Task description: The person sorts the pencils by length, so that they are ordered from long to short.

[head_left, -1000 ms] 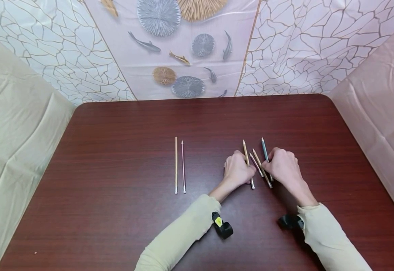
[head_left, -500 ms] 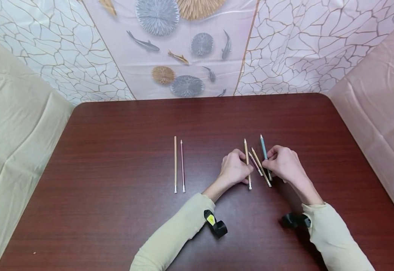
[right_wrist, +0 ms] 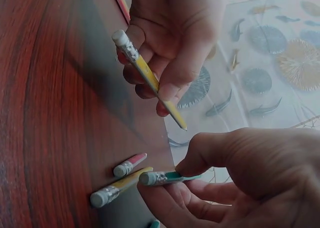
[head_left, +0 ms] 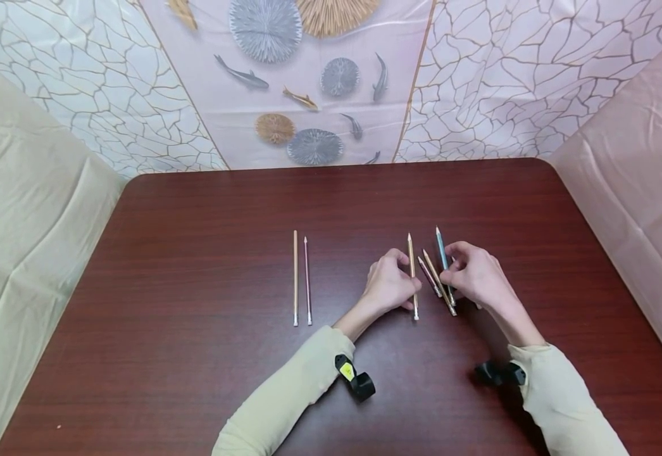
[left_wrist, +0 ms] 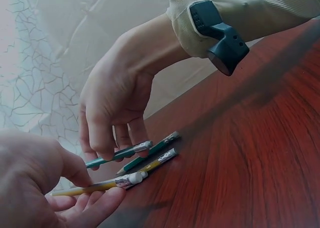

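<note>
Between the hands, a short pink pencil (head_left: pixel 430 277) and a loose yellow pencil (head_left: pixel 438 280) lie slanted on the dark red table (head_left: pixel 194 285), close together. Well apart to the left, a long yellow pencil (head_left: pixel 295 278) and a slim pink pencil (head_left: pixel 307 282) lie side by side, nearly parallel, and a patterned cloth (head_left: pixel 240 126) hangs behind the far edge. The left hand (head_left: pixel 390 282) pinches a gold-yellow pencil (head_left: pixel 411 250), tip pointing away from the person; the right hand (head_left: pixel 476 272) pinches a teal pencil (head_left: pixel 441 246), which from the head crosses the lower part of the loose yellow one. The left wrist view shows what the right hand largely hides from above — a second teal pencil (left_wrist: pixel 160 149) on the tabletop. The right wrist view shows the gold-yellow pencil raised off the wood, and white erasers on both held pencils.
</note>
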A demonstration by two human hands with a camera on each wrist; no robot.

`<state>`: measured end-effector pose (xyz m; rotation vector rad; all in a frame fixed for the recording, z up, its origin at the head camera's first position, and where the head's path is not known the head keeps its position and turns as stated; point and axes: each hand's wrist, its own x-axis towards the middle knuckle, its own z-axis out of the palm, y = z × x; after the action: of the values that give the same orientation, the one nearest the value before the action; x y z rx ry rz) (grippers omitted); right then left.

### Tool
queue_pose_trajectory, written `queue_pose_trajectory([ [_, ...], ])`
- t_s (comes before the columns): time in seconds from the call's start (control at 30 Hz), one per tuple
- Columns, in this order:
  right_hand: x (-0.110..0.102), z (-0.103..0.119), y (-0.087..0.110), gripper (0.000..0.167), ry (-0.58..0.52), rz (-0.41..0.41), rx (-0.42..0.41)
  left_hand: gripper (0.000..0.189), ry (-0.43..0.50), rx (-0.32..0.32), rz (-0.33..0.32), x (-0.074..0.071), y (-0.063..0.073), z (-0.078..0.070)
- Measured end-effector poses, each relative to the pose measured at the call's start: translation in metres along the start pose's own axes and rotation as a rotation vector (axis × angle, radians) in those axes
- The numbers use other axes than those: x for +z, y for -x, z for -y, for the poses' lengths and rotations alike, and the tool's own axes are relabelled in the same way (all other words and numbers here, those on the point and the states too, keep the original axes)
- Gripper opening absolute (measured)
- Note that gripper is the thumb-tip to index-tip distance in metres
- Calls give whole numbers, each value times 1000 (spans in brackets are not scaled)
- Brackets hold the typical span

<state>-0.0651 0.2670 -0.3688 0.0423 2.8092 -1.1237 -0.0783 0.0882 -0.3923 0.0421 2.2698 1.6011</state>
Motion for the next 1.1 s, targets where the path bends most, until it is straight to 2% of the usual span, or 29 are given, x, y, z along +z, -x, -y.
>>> queue_pose_trajectory([
  [0.3, 3, 5, 0, 42, -137, 51, 27, 34, 21, 22, 15, -10, 3, 0],
  [0.67, 8, 10, -1, 50, -273, 94, -2, 32, 25, 48, 27, -21, 7, 1],
  [1.1, 11, 15, -1, 45, -406, 145, -25, 34, 29, 51, 30, -35, 12, 4],
])
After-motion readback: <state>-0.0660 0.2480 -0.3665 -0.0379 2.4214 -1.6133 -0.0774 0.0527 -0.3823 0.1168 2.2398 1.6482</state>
